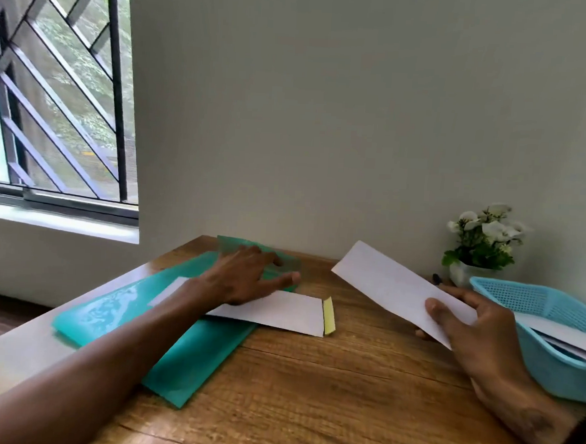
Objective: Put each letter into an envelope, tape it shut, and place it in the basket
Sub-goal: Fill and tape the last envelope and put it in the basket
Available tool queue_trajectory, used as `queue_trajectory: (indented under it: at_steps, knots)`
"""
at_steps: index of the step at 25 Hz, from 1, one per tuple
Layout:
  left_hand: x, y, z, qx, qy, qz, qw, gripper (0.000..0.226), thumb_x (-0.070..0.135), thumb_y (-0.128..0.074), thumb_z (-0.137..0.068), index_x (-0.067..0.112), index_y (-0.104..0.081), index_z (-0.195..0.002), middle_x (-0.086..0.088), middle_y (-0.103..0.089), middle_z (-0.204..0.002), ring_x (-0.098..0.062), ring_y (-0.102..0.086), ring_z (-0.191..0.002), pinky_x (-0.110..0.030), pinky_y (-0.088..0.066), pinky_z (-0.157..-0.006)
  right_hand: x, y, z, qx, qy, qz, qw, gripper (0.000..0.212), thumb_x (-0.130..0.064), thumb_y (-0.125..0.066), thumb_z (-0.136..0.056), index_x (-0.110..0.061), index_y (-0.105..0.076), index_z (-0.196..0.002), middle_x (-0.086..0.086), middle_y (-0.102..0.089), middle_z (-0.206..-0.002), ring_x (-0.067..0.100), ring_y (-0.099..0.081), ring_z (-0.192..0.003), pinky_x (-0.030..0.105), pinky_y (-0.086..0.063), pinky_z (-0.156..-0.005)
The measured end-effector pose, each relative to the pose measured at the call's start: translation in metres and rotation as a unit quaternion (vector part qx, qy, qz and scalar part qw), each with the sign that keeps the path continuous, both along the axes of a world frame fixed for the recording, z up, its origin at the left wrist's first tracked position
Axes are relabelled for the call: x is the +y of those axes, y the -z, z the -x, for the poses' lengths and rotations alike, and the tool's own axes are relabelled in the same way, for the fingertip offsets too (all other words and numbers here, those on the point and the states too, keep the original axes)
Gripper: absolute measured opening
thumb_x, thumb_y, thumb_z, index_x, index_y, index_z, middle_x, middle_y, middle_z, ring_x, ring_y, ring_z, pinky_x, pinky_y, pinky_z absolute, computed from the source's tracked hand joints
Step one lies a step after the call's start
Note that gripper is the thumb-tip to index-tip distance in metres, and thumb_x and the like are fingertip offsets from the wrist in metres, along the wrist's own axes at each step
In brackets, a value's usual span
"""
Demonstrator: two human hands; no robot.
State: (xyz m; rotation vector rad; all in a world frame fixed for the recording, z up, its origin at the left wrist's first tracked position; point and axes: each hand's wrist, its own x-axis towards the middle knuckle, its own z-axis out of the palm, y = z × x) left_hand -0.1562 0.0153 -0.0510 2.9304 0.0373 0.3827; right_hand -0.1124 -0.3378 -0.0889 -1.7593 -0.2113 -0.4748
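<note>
My right hand (pixel 477 331) grips a folded white letter (pixel 387 284) by its near end and holds it tilted above the wooden table (pixel 326 388). A white envelope (pixel 279 312) with a yellow strip on its open flap (pixel 328 316) lies flat, partly on a green plastic folder (pixel 161 330). My left hand (pixel 247 275) lies with fingers stretched out over the envelope's far left part and the folder. A light blue mesh basket (pixel 537 305) at the right edge holds white envelopes.
A small white pot of white flowers (pixel 482 240) stands against the wall behind the basket. A dark small object (pixel 436 278) lies beside the pot. A barred window is at the left.
</note>
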Motion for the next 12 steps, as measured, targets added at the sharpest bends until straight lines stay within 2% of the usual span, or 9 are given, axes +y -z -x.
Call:
queue_trajectory:
  at_steps: [1, 3, 4, 5, 6, 8, 10, 12]
  knots:
    - [-0.007, 0.005, 0.003, 0.013, 0.017, -0.010, 1.000, 0.097, 0.097, -0.023, -0.078, 0.036, -0.051, -0.148, -0.001, -0.054, -0.149, -0.021, -0.051, -0.129, -0.050, -0.043, -0.110, 0.002, 0.001, 0.001, -0.004, 0.005, 0.011, 1.000, 0.042, -0.021, -0.078, -0.092, -0.018, -0.068, -0.132, 0.005, -0.067, -0.117, -0.003, -0.072, -0.059, 0.009, -0.052, -0.046]
    - [-0.018, 0.006, 0.004, 0.052, 0.057, -0.013, 0.997, 0.093, 0.094, -0.039, -0.078, 0.043, -0.036, -0.155, 0.001, -0.040, -0.161, -0.024, -0.040, -0.143, -0.052, -0.035, -0.118, 0.004, 0.000, 0.001, 0.008, 0.003, 0.009, 1.000, 0.041, -0.024, -0.078, -0.092, -0.023, -0.067, -0.132, 0.007, -0.071, -0.119, 0.013, -0.077, -0.062, 0.030, -0.065, -0.065]
    - [-0.023, 0.005, 0.003, 0.090, 0.075, -0.008, 0.993, 0.095, 0.093, -0.048, -0.076, 0.048, -0.028, -0.157, 0.003, -0.032, -0.166, -0.026, -0.032, -0.150, -0.054, -0.029, -0.122, 0.003, 0.000, 0.002, 0.018, -0.004, 0.004, 1.000, 0.040, -0.024, -0.078, -0.092, -0.024, -0.068, -0.131, 0.008, -0.072, -0.118, 0.019, -0.078, -0.065, 0.036, -0.066, -0.070]
    - [-0.026, 0.003, 0.003, 0.132, 0.089, -0.004, 0.987, 0.100, 0.091, -0.056, -0.072, 0.053, -0.020, -0.157, 0.006, -0.024, -0.170, -0.026, -0.023, -0.155, -0.057, -0.023, -0.124, 0.002, 0.000, 0.002, 0.022, -0.014, -0.005, 1.000, 0.037, -0.023, -0.078, -0.092, -0.026, -0.069, -0.128, 0.006, -0.073, -0.115, 0.020, -0.079, -0.063, 0.034, -0.065, -0.065]
    - [-0.029, 0.001, 0.004, 0.166, 0.099, -0.006, 0.981, 0.106, 0.090, -0.062, -0.068, 0.055, -0.017, -0.157, 0.008, -0.019, -0.171, -0.025, -0.018, -0.156, -0.057, -0.020, -0.125, 0.000, 0.000, 0.002, 0.020, -0.027, -0.014, 0.999, 0.034, -0.022, -0.078, -0.092, -0.029, -0.069, -0.124, 0.002, -0.072, -0.111, 0.019, -0.078, -0.060, 0.025, -0.063, -0.056]
    - [-0.031, 0.000, 0.003, 0.183, 0.107, 0.003, 0.977, 0.107, 0.086, -0.069, -0.065, 0.052, -0.023, -0.156, 0.011, -0.025, -0.169, -0.022, -0.023, -0.154, -0.049, -0.025, -0.123, -0.001, 0.001, 0.001, 0.012, -0.040, -0.017, 0.999, 0.031, -0.022, -0.079, -0.091, -0.034, -0.068, -0.118, -0.006, -0.071, -0.104, 0.014, -0.077, -0.057, 0.013, -0.055, -0.046]
    - [-0.030, 0.003, 0.001, 0.159, 0.108, 0.037, 0.981, 0.099, 0.083, -0.070, -0.068, 0.049, -0.033, -0.153, 0.013, -0.035, -0.163, -0.018, -0.035, -0.148, -0.042, -0.033, -0.118, -0.001, 0.002, 0.000, 0.000, -0.037, -0.003, 0.999, 0.030, -0.027, -0.079, -0.091, -0.033, -0.070, -0.118, -0.008, -0.073, -0.096, 0.013, -0.077, -0.058, 0.015, -0.055, -0.050]
    - [-0.027, 0.008, -0.001, 0.106, 0.114, 0.038, 0.987, 0.094, 0.084, -0.067, -0.070, 0.049, -0.036, -0.151, 0.015, -0.039, -0.158, -0.014, -0.040, -0.140, -0.038, -0.037, -0.114, -0.001, 0.001, 0.001, -0.021, -0.032, 0.013, 0.999, 0.032, -0.033, -0.079, -0.089, -0.033, -0.071, -0.120, -0.017, -0.070, -0.094, 0.015, -0.075, -0.066, 0.021, -0.054, -0.059]
